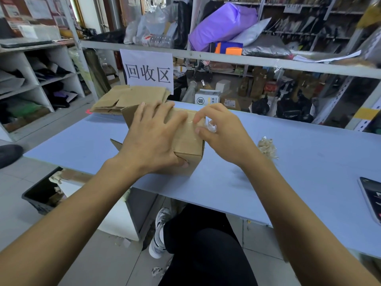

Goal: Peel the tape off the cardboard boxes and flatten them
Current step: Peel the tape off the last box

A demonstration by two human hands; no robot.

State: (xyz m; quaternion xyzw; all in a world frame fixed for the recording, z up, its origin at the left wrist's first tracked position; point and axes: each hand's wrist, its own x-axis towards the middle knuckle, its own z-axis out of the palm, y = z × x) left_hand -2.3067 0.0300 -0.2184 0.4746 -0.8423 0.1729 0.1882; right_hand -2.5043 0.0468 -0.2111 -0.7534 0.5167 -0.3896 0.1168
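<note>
Brown cardboard box (185,141), closed, sits on the pale blue tabletop (299,162) near its middle, one corner turned toward the camera. Clear glossy tape (190,129) runs across the box's top face.

Left hand (152,137): laid flat on the top of the box, fingers spread and mostly straight, reaching toward the far edge. Thumb hooked over the near edge and pressed against the front face. It presses the box down; no curl around it apart from the thumb.

Right hand (224,135): at the right end of the box top, fingers bent, thumb and forefinger tips close together at the tape. A crumpled bit of clear film (210,124) shows just beyond the fingers. Contact looks like a pinch on the tape, though the exact grip point is partly hidden by the fingers.

Flattened brown cardboard pieces (127,100) lie stacked at the far edge of the tabletop, just behind the box. White paper sign with black characters (147,69) hangs from the shelf rail above them. Small wad of crumpled tape scraps (268,147) lies on the tabletop to the right of the box, apart from it. Dark phone (371,199) at the right edge of the tabletop. Black bin (43,195) on the floor, lower left.
</note>
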